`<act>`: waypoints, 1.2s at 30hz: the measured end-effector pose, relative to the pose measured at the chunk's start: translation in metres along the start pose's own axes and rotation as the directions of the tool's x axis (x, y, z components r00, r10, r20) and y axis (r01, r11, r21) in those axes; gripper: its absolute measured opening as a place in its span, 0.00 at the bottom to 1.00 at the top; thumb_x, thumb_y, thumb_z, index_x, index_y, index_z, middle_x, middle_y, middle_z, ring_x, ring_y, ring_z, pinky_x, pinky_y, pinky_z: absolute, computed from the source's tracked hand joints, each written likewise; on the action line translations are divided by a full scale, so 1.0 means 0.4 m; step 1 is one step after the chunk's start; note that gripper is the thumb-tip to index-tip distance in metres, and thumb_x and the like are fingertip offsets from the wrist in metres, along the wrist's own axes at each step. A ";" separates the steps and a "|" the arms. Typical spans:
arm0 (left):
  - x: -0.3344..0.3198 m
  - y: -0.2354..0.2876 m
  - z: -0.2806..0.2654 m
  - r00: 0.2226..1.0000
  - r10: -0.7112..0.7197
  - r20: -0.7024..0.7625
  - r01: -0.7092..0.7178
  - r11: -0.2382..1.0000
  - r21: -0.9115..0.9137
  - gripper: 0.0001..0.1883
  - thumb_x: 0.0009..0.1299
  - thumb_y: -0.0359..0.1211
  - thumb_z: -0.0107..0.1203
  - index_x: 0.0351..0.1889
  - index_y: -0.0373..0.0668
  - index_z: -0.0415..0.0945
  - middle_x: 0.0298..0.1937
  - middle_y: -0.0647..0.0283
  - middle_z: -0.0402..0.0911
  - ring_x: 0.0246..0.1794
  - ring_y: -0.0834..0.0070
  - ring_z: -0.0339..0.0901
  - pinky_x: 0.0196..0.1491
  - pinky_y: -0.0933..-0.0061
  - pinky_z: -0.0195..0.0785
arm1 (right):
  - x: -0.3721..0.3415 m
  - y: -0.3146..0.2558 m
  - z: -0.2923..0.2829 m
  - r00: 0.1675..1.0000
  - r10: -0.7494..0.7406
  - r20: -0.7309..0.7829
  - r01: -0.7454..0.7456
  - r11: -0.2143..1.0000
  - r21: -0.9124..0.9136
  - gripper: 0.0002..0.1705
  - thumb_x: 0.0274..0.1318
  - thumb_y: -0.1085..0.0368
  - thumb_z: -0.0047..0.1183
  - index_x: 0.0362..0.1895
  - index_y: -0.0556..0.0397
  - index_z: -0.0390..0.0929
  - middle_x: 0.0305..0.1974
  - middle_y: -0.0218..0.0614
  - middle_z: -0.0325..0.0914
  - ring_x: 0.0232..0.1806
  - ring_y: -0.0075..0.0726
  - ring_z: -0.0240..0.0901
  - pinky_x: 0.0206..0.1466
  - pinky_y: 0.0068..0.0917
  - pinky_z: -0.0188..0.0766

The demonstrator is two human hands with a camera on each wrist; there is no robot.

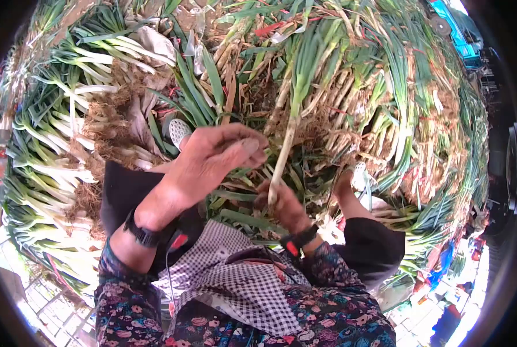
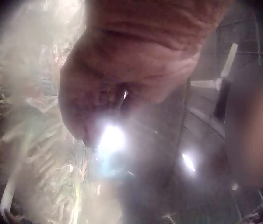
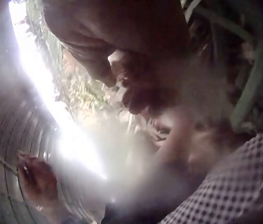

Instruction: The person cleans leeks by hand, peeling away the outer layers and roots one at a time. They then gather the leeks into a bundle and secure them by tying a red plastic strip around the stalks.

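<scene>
A long green onion stands upright in front of me, its roughly bare white end low and its green leaves fanning up over the pile. My right hand grips it near the lower end; in the right wrist view that hand is dark and its fingers are curled. To the left and higher, my left hand is raised beside the stalk, apart from it. Its fingers are loosely bent with the thumb close to them, and nothing shows between them. Glare blurs the left hand in its own wrist view.
Cleaned green onions with white stalks and roots lie in rows on the left. A large heap of soil-covered green onions fills the right. Loose leaves litter the ground between my feet. A checked apron covers my lap.
</scene>
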State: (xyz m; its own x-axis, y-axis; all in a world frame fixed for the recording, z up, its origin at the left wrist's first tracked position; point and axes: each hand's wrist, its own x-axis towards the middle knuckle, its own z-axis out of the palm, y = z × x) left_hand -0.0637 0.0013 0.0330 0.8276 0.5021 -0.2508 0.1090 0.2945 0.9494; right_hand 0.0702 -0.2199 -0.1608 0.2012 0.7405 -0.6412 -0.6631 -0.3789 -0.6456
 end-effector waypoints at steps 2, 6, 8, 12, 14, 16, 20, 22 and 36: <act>0.019 -0.022 0.022 0.999 -0.030 0.018 0.030 1.000 0.002 0.17 0.75 0.35 0.47 0.50 0.29 0.74 0.40 0.58 0.82 0.41 0.76 0.78 0.48 0.76 0.71 | 0.040 -0.042 -0.058 0.983 0.102 -0.156 -0.037 0.927 0.373 0.16 0.64 0.55 0.47 0.44 0.55 0.71 0.27 0.30 0.71 0.26 0.27 0.70 0.26 0.19 0.68; 0.095 -0.085 0.045 0.996 -0.090 0.014 0.086 0.978 0.191 0.17 0.74 0.38 0.48 0.48 0.32 0.76 0.39 0.60 0.82 0.40 0.77 0.78 0.45 0.78 0.71 | -0.153 -0.256 0.050 0.984 -0.141 -0.106 0.157 0.975 0.160 0.11 0.63 0.59 0.50 0.39 0.53 0.69 0.22 0.24 0.64 0.15 0.19 0.59 0.16 0.18 0.54; 0.148 -0.117 0.073 0.997 -0.079 0.025 0.071 0.970 0.232 0.18 0.74 0.40 0.48 0.47 0.33 0.77 0.39 0.60 0.82 0.39 0.77 0.78 0.44 0.79 0.71 | -0.314 -0.312 0.112 0.994 -0.070 -0.089 0.074 0.997 0.033 0.10 0.64 0.60 0.48 0.37 0.52 0.67 0.21 0.24 0.62 0.13 0.17 0.54 0.14 0.19 0.50; 0.171 -0.143 0.179 0.989 -0.132 0.066 0.128 0.989 0.073 0.23 0.72 0.49 0.50 0.48 0.35 0.75 0.40 0.62 0.82 0.38 0.76 0.78 0.42 0.75 0.71 | -0.579 -0.292 0.112 0.994 -0.094 -0.062 0.094 0.996 -0.013 0.08 0.63 0.63 0.47 0.37 0.54 0.66 0.19 0.24 0.61 0.11 0.17 0.51 0.13 0.18 0.48; 0.155 -0.134 0.241 0.991 -0.094 0.097 0.107 0.985 -0.138 0.28 0.71 0.55 0.49 0.53 0.40 0.72 0.46 0.63 0.80 0.42 0.72 0.77 0.48 0.68 0.71 | -0.664 -0.261 0.076 0.996 -0.077 -0.038 0.074 0.994 -0.075 0.07 0.62 0.66 0.48 0.39 0.56 0.67 0.19 0.24 0.63 0.12 0.16 0.53 0.14 0.18 0.49; 0.161 -0.121 0.270 0.994 -0.035 0.101 0.066 0.944 -0.324 0.27 0.70 0.54 0.50 0.53 0.40 0.72 0.47 0.63 0.79 0.44 0.71 0.77 0.50 0.67 0.70 | -0.708 -0.222 0.048 0.995 -0.092 -0.035 0.084 0.979 -0.184 0.07 0.60 0.68 0.49 0.40 0.57 0.68 0.19 0.25 0.64 0.12 0.15 0.54 0.14 0.17 0.49; 0.142 -0.097 0.265 0.971 0.196 0.139 -0.072 0.788 -0.611 0.21 0.70 0.46 0.55 0.53 0.42 0.73 0.51 0.62 0.79 0.50 0.69 0.77 0.57 0.61 0.67 | -0.705 -0.138 -0.003 0.984 -0.175 -0.017 0.159 0.925 -0.345 0.08 0.57 0.72 0.51 0.42 0.57 0.70 0.20 0.24 0.66 0.14 0.14 0.56 0.16 0.15 0.51; 0.122 -0.075 0.271 0.930 0.311 0.195 -0.108 0.740 -0.664 0.17 0.71 0.40 0.55 0.52 0.42 0.74 0.48 0.62 0.81 0.49 0.69 0.78 0.55 0.61 0.69 | -0.657 -0.096 -0.015 0.957 -0.286 -0.050 0.270 0.940 -0.209 0.08 0.57 0.71 0.52 0.41 0.57 0.71 0.20 0.23 0.66 0.15 0.14 0.58 0.16 0.16 0.51; 0.102 -0.055 0.237 0.876 0.483 -0.001 -0.449 0.813 -0.371 0.24 0.61 0.22 0.62 0.56 0.42 0.69 0.46 0.67 0.79 0.46 0.79 0.77 0.53 0.75 0.71 | -0.334 -0.220 0.077 0.924 -0.337 0.182 0.364 0.921 -0.139 0.06 0.62 0.67 0.51 0.42 0.53 0.72 0.22 0.24 0.66 0.17 0.17 0.58 0.19 0.15 0.55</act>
State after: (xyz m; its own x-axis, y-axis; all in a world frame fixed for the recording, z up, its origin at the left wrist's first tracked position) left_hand 0.0199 -0.0618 0.0197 0.7766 0.5831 0.2385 -0.4869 0.3154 0.8145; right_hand 0.0794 -0.2685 -0.0055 0.2781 0.9128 -0.2989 -0.4376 -0.1566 -0.8854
